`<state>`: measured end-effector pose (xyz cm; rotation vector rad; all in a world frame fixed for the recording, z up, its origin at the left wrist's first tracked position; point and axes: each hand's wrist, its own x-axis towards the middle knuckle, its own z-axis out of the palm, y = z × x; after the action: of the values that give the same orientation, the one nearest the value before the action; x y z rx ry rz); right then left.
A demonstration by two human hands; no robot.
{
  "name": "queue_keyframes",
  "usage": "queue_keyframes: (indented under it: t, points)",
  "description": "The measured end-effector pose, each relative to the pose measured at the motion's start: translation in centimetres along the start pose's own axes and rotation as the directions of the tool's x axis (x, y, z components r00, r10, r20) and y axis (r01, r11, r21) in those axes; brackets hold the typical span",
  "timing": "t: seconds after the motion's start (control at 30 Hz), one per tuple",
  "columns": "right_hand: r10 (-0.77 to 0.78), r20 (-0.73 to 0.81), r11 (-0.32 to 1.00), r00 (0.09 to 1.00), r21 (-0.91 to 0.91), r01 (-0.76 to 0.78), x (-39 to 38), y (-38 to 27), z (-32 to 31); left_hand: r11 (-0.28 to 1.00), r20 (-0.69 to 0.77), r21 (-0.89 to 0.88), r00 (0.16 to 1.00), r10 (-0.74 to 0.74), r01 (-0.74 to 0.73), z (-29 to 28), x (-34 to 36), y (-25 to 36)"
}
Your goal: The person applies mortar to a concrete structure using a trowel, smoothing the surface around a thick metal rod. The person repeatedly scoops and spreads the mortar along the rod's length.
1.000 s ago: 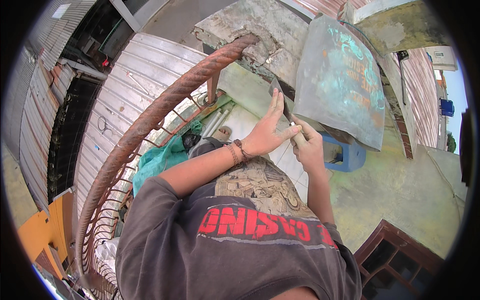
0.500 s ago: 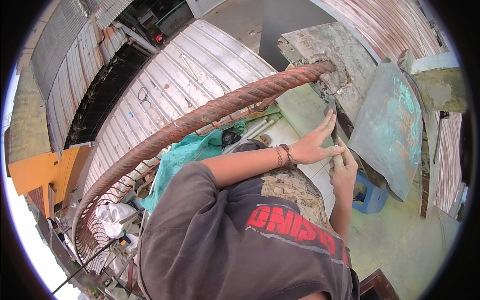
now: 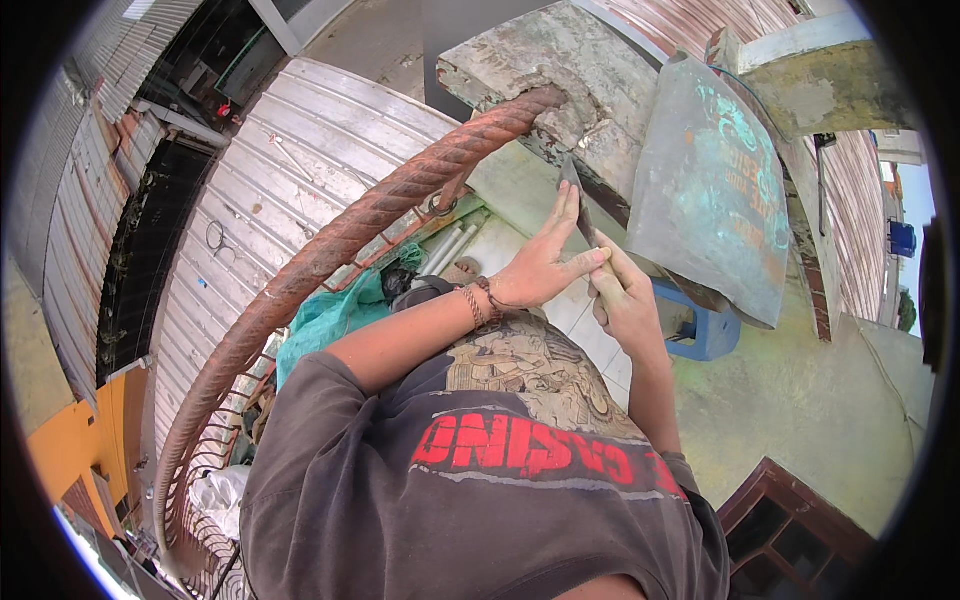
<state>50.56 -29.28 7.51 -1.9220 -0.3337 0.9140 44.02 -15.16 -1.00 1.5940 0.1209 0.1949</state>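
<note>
Near the centre, my right hand (image 3: 628,310) grips the pale handle of a flat, dark-bladed tool (image 3: 586,218). My left hand (image 3: 542,264) rests on the blade with its fingers stretched out along it and its thumb by the handle, close to my right hand. Just right of the blade lies a grey, bent sheet (image 3: 705,185) with turquoise and orange paint on it. Above the hands is a weathered concrete slab (image 3: 530,55), into which a rusty twisted railing (image 3: 350,228) runs.
Below are pale tiles (image 3: 570,320), a blue plastic stool (image 3: 708,340), a teal tarp (image 3: 315,330) and grey pipes (image 3: 447,250). Corrugated roofing (image 3: 255,180) lies beyond the railing at left. A green-stained wall (image 3: 790,410) and a brown window frame (image 3: 790,520) are at right.
The camera view swung aside half a second ago and has swung back. Both hands remain on the tool in much the same pose.
</note>
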Motion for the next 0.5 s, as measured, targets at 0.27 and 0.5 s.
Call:
queue_keyframes:
  t: [0.27,0.5]
  points:
    - [-0.031,-0.083,0.998,0.996,-0.059,0.026,1.5,-0.6,1.0,0.998,0.003,-0.049,0.999,-0.038,0.038,-0.8,0.3,0.1]
    - [-0.019,-0.114,0.997,0.993,-0.07,0.011,1.2,-1.8,1.6,0.997,0.01,-0.068,0.999,-0.034,0.035,-1.1,0.5,0.5]
